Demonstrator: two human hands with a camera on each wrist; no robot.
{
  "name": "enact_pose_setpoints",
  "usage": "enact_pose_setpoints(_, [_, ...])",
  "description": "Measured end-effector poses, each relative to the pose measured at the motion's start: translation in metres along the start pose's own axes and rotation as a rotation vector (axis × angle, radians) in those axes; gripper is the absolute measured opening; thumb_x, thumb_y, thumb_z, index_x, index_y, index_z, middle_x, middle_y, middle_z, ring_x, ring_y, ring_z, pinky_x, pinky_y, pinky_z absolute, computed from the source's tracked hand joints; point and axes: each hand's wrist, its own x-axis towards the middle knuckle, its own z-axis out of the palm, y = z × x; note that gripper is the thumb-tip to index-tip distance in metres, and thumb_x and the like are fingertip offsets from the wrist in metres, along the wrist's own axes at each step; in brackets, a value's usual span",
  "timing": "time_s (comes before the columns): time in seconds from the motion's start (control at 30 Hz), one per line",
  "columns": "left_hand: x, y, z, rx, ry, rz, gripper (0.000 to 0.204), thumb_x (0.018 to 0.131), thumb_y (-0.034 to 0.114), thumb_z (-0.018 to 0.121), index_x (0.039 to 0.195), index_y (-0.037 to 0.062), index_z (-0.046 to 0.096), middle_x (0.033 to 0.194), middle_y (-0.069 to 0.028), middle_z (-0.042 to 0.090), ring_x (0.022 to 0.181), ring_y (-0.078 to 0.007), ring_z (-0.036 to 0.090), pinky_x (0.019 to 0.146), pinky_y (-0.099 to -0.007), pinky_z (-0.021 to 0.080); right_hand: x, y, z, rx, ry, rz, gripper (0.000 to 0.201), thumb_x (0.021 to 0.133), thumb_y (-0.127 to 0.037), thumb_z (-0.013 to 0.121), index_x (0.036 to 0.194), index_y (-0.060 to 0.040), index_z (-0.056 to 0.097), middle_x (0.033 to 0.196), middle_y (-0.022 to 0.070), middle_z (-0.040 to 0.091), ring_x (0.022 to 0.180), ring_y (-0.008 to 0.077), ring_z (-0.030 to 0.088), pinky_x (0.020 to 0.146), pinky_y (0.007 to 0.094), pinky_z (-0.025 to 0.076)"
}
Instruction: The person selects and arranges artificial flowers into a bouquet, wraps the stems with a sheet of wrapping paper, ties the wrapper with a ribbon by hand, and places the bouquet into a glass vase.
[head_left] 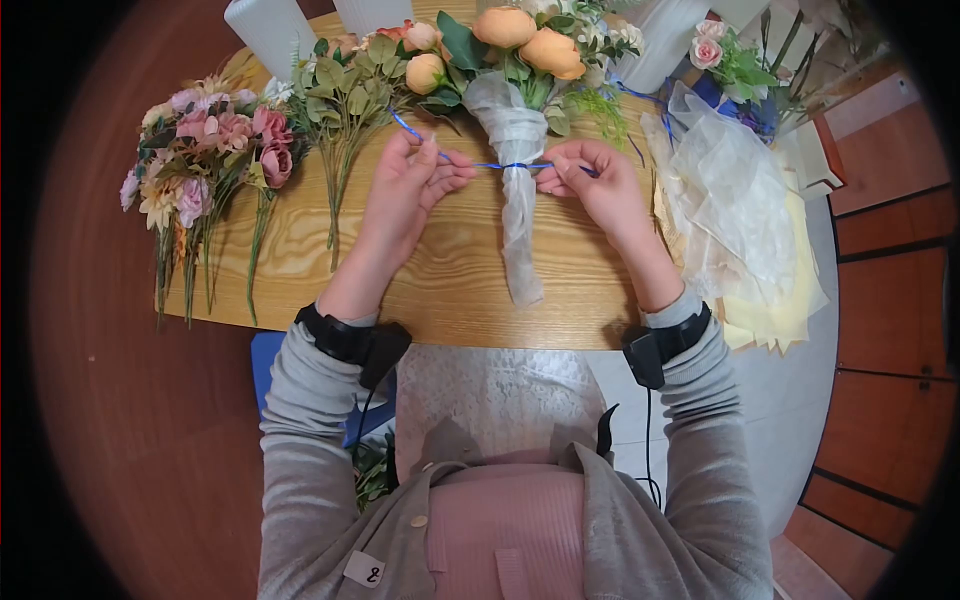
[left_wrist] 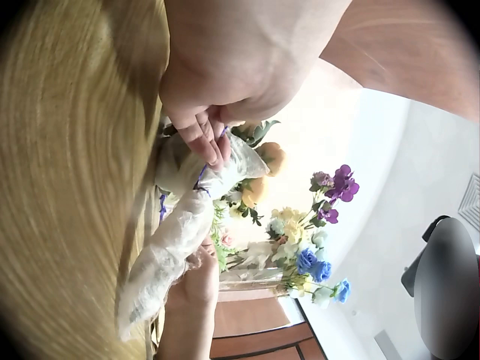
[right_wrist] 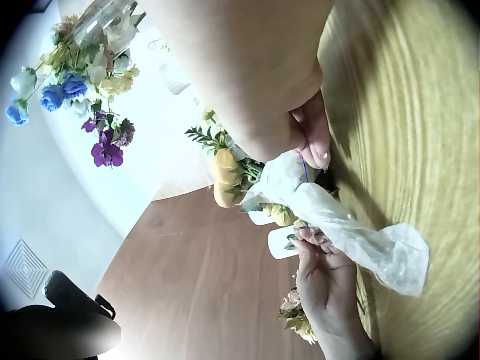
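A bouquet of orange flowers (head_left: 505,28) lies on the wooden table, its stems wrapped in white translucent paper (head_left: 519,215) that narrows toward the table's front edge. A thin blue ribbon (head_left: 515,165) runs around the wrap just below the blossoms. On the left of the wrap, my left hand (head_left: 408,180) pinches one end of the ribbon, a loose tail rising above the fingers. My right hand (head_left: 598,185) pinches the other end on the right side. Between both hands the ribbon stretches nearly straight across the wrap. In the right wrist view, the blue ribbon (right_wrist: 304,171) circles the gathered paper.
Pink and cream artificial flowers (head_left: 205,135) lie at the table's left, beside green leafy stems (head_left: 345,110). White vases (head_left: 268,35) stand along the back. White and yellow wrapping sheets (head_left: 735,180) pile up at the right edge, near pink roses (head_left: 706,48).
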Motion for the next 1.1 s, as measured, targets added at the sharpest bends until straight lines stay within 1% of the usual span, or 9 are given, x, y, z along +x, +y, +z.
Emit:
enact_pose_setpoints(0.4, [0.0,0.005,0.0,0.064,0.105,0.018,0.012,0.098,0.018,0.047,0.1,0.0075,0.042,0.09,-0.0154,0.063,0.08,-0.0205,0.064,0.071,-0.0293,0.052,-0.004,-0.009,0.007,0.025,0.131,-0.077,0.017,0.09,0.002,0.053,0.107,0.0035,0.055,0.081,0.0133,0.067,0.075,0.0162,0.067,0.067,0.0239,0.055])
enact_pose_setpoints(0.6, [-0.002,0.011,0.009,0.084,0.084,0.103,0.015,0.097,0.02,0.049,0.099,0.0068,0.042,0.089,-0.0171,0.064,0.08,-0.0199,0.065,0.071,-0.027,0.052,-0.007,-0.016,0.009,0.196,0.033,-0.053,0.02,0.089,-0.012,0.063,0.102,0.0025,0.061,0.087,0.0092,0.068,0.078,0.0127,0.065,0.068,0.0225,0.051])
enact_pose_setpoints(0.7, [-0.005,0.015,0.015,0.111,0.05,0.154,0.015,0.097,0.019,0.05,0.097,0.0062,0.044,0.089,-0.0166,0.065,0.08,-0.0194,0.065,0.07,-0.0262,0.051,-0.002,-0.008,0.008,0.089,0.021,-0.113,0.015,0.088,-0.013,0.064,0.095,0.0006,0.066,0.087,0.0061,0.068,0.074,0.0106,0.062,0.065,0.0214,0.049])
enact_pose_setpoints(0.73, [-0.005,0.016,0.016,0.111,0.048,0.165,0.015,0.097,0.019,0.05,0.097,0.0062,0.044,0.089,-0.0166,0.065,0.08,-0.0194,0.065,0.07,-0.0262,0.051,0.001,-0.003,0.009,0.041,0.036,-0.262,0.013,0.087,-0.012,0.065,0.093,0.0004,0.067,0.083,0.0047,0.068,0.069,0.0088,0.059,0.061,0.0203,0.047])
enact_pose_setpoints(0.8, [-0.005,0.016,0.016,0.246,-0.036,0.301,0.012,0.095,0.015,0.054,0.099,0.0037,0.05,0.091,-0.0126,0.064,0.081,-0.0162,0.064,0.069,-0.0241,0.05,0.002,-0.009,0.015,-0.01,0.048,-0.422,0.012,0.086,-0.01,0.067,0.091,0.0001,0.068,0.079,0.0033,0.067,0.064,0.007,0.056,0.058,0.0193,0.045])
enact_pose_setpoints(0.9, [-0.008,0.018,0.022,0.365,-0.048,0.421,0.01,0.088,0.008,0.062,0.094,0.0012,0.059,0.09,-0.0068,0.061,0.075,-0.0117,0.059,0.065,-0.0214,0.047,-0.002,-0.016,0.02,-0.009,0.019,-0.19,0.012,0.084,-0.009,0.068,0.092,0.0003,0.068,0.074,0.0021,0.066,0.062,0.0053,0.056,0.056,0.0197,0.046])
enact_pose_setpoints(0.93, [-0.008,0.02,0.024,0.365,-0.045,0.428,0.01,0.088,0.008,0.062,0.094,0.0012,0.059,0.09,-0.0068,0.061,0.075,-0.0117,0.059,0.065,-0.0214,0.047,-0.001,-0.015,0.022,-0.011,0.014,-0.195,0.012,0.084,-0.009,0.068,0.092,0.0003,0.068,0.074,0.0021,0.066,0.062,0.0053,0.056,0.056,0.0197,0.046])
enact_pose_setpoints(1.0, [-0.01,0.03,0.031,0.747,-0.075,0.663,0.008,0.081,0.004,0.068,0.086,0.0008,0.065,0.089,-0.0034,0.056,0.068,-0.0093,0.052,0.062,-0.0198,0.043,0.001,-0.015,0.028,-0.045,0.03,-0.247,0.012,0.083,-0.008,0.069,0.091,0.0012,0.067,0.073,0.0023,0.066,0.059,0.0055,0.055,0.054,0.0202,0.046])
enact_pose_setpoints(1.1, [-0.015,0.044,0.047,0.811,-0.137,0.573,0.009,0.078,0.005,0.07,0.081,-0.0007,0.064,0.091,-0.0049,0.053,0.079,-0.011,0.053,0.063,-0.0211,0.043,-0.001,-0.02,0.034,-0.044,0.008,-0.258,0.011,0.082,-0.007,0.069,0.09,0.0015,0.067,0.072,0.003,0.065,0.058,0.0053,0.055,0.054,0.0203,0.046])
